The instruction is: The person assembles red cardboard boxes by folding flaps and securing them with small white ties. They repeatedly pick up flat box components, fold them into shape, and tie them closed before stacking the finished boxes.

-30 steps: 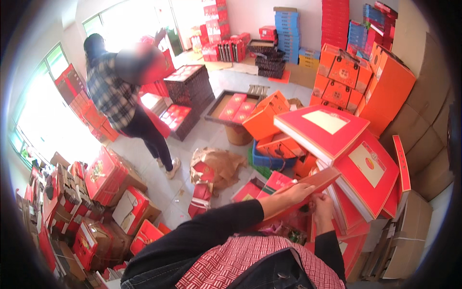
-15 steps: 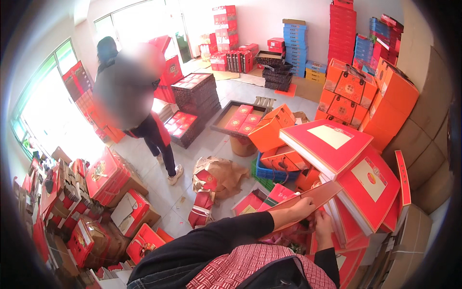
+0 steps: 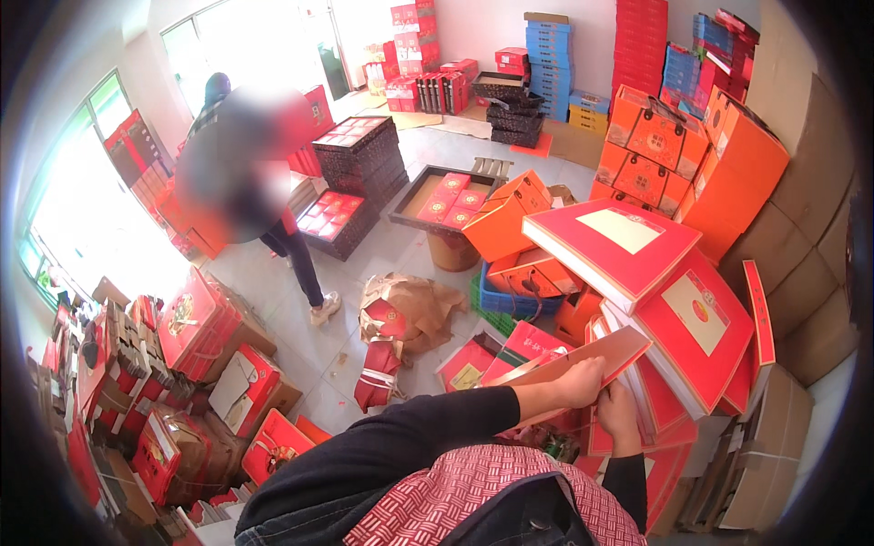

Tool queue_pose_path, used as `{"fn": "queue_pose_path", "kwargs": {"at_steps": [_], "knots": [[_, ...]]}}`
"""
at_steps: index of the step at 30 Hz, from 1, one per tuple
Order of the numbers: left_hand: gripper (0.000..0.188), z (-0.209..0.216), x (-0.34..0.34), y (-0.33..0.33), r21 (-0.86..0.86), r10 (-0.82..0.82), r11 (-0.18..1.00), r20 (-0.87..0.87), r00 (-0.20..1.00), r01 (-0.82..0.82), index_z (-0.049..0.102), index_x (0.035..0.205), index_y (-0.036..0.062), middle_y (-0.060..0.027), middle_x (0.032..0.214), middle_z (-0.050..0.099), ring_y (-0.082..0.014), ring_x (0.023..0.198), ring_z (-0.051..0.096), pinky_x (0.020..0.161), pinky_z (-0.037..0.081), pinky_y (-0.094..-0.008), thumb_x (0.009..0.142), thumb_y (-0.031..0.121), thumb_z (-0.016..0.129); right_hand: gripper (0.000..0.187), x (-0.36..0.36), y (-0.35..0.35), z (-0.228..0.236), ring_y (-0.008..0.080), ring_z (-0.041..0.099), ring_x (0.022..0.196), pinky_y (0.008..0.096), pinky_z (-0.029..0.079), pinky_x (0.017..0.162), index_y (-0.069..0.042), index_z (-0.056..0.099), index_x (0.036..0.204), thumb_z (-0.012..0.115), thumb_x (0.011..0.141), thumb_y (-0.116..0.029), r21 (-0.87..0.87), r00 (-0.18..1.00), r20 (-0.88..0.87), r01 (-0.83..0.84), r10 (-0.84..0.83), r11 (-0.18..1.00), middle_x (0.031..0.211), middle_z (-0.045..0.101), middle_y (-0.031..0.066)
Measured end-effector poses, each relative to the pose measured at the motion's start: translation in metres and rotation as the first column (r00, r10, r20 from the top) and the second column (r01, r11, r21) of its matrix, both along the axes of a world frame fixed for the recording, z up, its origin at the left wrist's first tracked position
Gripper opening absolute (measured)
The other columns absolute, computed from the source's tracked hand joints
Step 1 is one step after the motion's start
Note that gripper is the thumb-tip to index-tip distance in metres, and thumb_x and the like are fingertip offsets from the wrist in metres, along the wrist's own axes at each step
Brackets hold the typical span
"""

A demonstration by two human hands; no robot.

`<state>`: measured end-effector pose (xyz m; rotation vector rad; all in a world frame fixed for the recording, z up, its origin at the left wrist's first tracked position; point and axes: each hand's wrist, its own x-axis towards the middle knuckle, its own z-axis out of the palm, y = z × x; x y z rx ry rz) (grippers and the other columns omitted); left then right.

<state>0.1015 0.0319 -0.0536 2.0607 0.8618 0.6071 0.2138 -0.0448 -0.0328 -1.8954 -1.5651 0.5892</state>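
Observation:
My left hand (image 3: 581,380) is closed at the edge of a long, flat, reddish-brown board panel (image 3: 612,350), which lies tilted across in front of me. Close beside it, my right hand (image 3: 619,414) is curled at the panel's lower edge. Its fingertips are hidden, and what they pinch cannot be made out. Just right of both hands leans a pile of large red book-shaped boxes with pale labels, among them a top box (image 3: 612,232) and a lower box (image 3: 701,318). Under the panel, red packaging and a small cluttered bundle (image 3: 560,443) partly show.
Orange carry boxes (image 3: 510,218) sit in a blue crate (image 3: 519,300) ahead. Brown paper (image 3: 414,314) lies on the floor. Stacked red cartons (image 3: 205,328) crowd the left. Another person (image 3: 296,259) stands near dark stacked trays (image 3: 360,168). Cardboard (image 3: 760,455) leans at right.
The panel's right end has risen slightly, and my hands have shifted a little to the right. The other person has leaned lower beside the trays. The whole view has shifted slightly.

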Motion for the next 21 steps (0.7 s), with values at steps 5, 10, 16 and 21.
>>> {"fn": "queue_pose_path", "kwargs": {"at_steps": [5,10,16,21], "knots": [[0.022,0.023,-0.008,0.008,-0.296,-0.131,0.952,-0.144,0.981,0.084,0.053,0.092,-0.0048,-0.0261,0.094,0.057,-0.0378,0.091,0.056,0.075,0.044,-0.0416,0.079,0.011,0.045,0.018,0.004,-0.006,-0.006,0.0386,0.058,0.075,0.0428,0.045,0.063,0.002,0.058,0.090,0.047,0.082,-0.011,-0.049,0.987,0.096,-0.126,0.130,0.991,0.077,0.058,0.0246],[0.029,0.024,-0.017,0.014,-0.400,-0.303,0.892,-0.186,0.935,0.210,0.053,0.101,-0.0040,-0.0246,0.100,0.057,-0.0359,0.097,0.055,0.080,0.043,-0.0413,0.078,0.013,0.044,0.017,-0.004,-0.017,0.005,0.0429,0.055,0.081,0.0460,0.044,0.068,0.003,0.059,0.085,0.051,0.079,-0.010,-0.007,0.984,-0.017,-0.178,0.178,0.984,0.080,0.056,0.0276],[0.030,0.002,-0.002,0.017,-0.281,-0.561,0.827,-0.369,0.741,0.486,0.054,0.098,-0.0050,-0.0255,0.099,0.057,-0.0360,0.096,0.055,0.079,0.043,-0.0407,0.072,0.009,0.049,0.017,0.004,-0.027,0.005,0.0399,0.057,0.079,0.0414,0.046,0.067,0.003,0.060,0.087,0.053,0.078,-0.010,-0.117,0.956,-0.088,-0.289,0.280,0.950,0.080,0.057,0.0262],[0.026,-0.002,0.005,0.019,-0.300,-0.599,0.801,-0.394,0.697,0.519,0.055,0.092,-0.0052,-0.0245,0.094,0.059,-0.0367,0.090,0.057,0.075,0.044,-0.0407,0.069,0.007,0.050,0.017,-0.002,-0.033,0.016,0.0357,0.060,0.076,0.0377,0.047,0.065,0.002,0.062,0.084,0.055,0.076,-0.010,-0.152,0.955,-0.003,-0.293,0.296,0.944,0.078,0.058,0.0244]]}}
